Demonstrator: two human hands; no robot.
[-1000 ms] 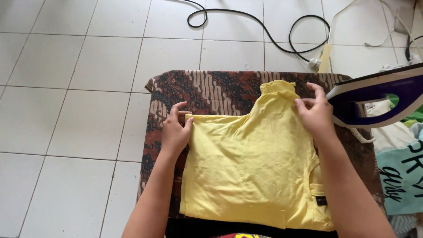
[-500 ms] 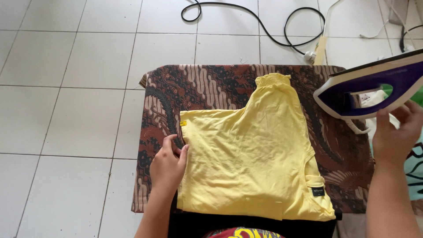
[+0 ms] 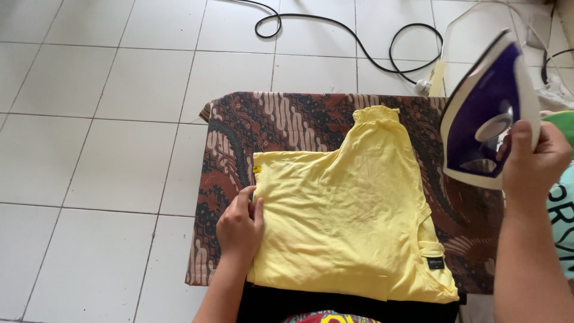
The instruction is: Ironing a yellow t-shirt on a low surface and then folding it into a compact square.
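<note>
A floor of pale square ceramic tiles (image 3: 107,90) with grey grout lines fills the view, and on it lies a brown, black and cream batik-patterned cloth pad (image 3: 281,122). A black power cable (image 3: 353,30) loops across the tiles beyond the pad, near a white plug (image 3: 425,87). A folded yellow cotton shirt (image 3: 341,221) lies flat on the pad, one sleeve with a gathered cuff reaching toward the pad's far edge. A small black rectangular label (image 3: 435,263) sits at the shirt's near right corner, and a tiny yellow tag (image 3: 258,170) sticks out at its left edge. The left hand (image 3: 240,227) rests flat on the shirt's left edge, fingers loose, pressing it to the pad. The right hand (image 3: 534,161) is clenched around the handle of a purple and white steam iron (image 3: 484,113), held tilted above the pad's right side, clear of the shirt. A turquoise printed garment (image 3: 565,221) lies at the right edge
</note>
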